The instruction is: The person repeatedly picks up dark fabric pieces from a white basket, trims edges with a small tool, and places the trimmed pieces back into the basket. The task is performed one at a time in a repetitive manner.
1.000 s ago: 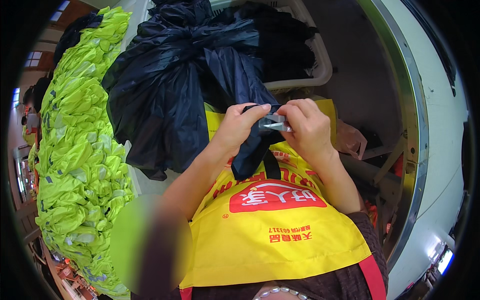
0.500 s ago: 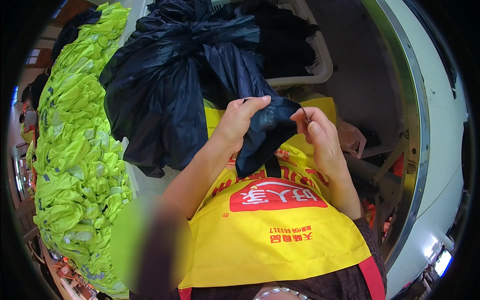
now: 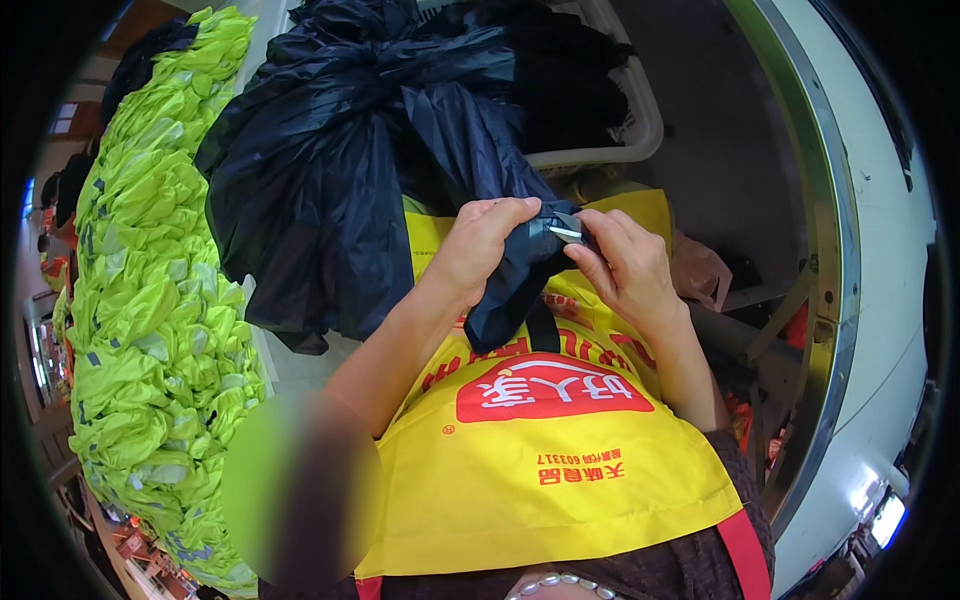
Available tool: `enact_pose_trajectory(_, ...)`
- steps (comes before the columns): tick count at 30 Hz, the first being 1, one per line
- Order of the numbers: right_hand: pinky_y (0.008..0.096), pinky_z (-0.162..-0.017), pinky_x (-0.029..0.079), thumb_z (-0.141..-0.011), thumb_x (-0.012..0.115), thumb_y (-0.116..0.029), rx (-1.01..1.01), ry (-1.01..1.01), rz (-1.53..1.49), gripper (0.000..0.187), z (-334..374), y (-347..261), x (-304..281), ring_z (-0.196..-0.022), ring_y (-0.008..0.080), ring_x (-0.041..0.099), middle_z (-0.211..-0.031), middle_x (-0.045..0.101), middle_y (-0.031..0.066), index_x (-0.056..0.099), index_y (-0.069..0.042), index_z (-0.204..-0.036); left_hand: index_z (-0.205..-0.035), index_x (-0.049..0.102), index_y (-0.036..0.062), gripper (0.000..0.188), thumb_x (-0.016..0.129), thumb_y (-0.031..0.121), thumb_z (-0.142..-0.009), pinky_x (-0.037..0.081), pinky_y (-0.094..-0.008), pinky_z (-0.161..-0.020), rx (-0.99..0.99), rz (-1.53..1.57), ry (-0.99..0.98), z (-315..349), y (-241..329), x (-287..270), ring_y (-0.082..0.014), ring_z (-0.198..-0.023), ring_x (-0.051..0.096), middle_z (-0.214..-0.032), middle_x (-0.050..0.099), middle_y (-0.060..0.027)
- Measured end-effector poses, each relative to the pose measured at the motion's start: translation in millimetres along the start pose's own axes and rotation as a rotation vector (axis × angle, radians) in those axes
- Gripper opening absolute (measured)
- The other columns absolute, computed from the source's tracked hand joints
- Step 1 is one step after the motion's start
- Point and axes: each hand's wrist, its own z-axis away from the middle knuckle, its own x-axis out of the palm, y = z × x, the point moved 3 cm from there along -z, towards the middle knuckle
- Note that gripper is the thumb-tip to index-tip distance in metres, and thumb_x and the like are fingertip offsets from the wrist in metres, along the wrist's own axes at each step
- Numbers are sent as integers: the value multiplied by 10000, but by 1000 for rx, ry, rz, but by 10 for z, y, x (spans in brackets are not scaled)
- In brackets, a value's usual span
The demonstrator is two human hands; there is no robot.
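While the left hand (image 3: 480,250) grips the dark fabric (image 3: 500,290), the right hand (image 3: 625,265) pinches its grey tab (image 3: 563,228).

Dark navy garment (image 3: 400,150) with one corner pinched between two bare hands, over a yellow apron.

The garment is thin, shiny, crinkled navy fabric, heaped in a loose bundle at the upper middle of the view. A narrow gathered tail (image 3: 510,285) hangs down from the heap over the apron. The left hand (image 3: 478,245) grips this tail from the left. The right hand (image 3: 625,265) pinches a small grey-white tab (image 3: 565,228) at the fabric's edge, just beside the left thumb.
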Motion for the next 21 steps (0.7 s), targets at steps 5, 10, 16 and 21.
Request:
enact_pose_trajectory(5, 291, -494, 449, -837, 616, -229, -9, -6, 19, 245, -29, -1, 10, -580, 231, 572, -749, 574, 111, 571, -20, -955, -844, 663, 21, 281, 556, 281, -850, 447, -194, -678, 1, -7, 2, -13, -36, 9, -86, -691, 576, -765, 635, -28)
enact_pose_trajectory(10, 288, -501, 443, -849, 600, -205, 39, -2, -35, 197, -2, 32, 35, -592, 226, 567, -738, 568, 113, 583, -26, -930, -847, 658, 19, 275, 564, 277, -843, 454, -193, -667, -31, -18, 36, -22, -54, 14, -92, -693, 582, -769, 639, -32)
enact_pose_trajectory(16, 276, -539, 419, -845, 588, -135, 353, 101, -475, 158, 74, 94, 27, -609, 219, 535, -721, 546, 106, 572, -5, -934, -840, 655, 32, 263, 572, 282, -834, 459, -196, -672, -68, 60, 86, -6, -31, -2, -102, -693, 588, -768, 640, -31)
enact_pose_trajectory(21, 290, -504, 436, -845, 600, -210, 119, 48, -141, 221, 61, 53, 20, -578, 236, 552, -733, 562, 118, 570, -14, -942, -836, 657, 43, 274, 565, 301, -835, 462, -212, -680, -93, 49, 117, -21, -44, -16, -107, -688, 589, -759, 641, -34)
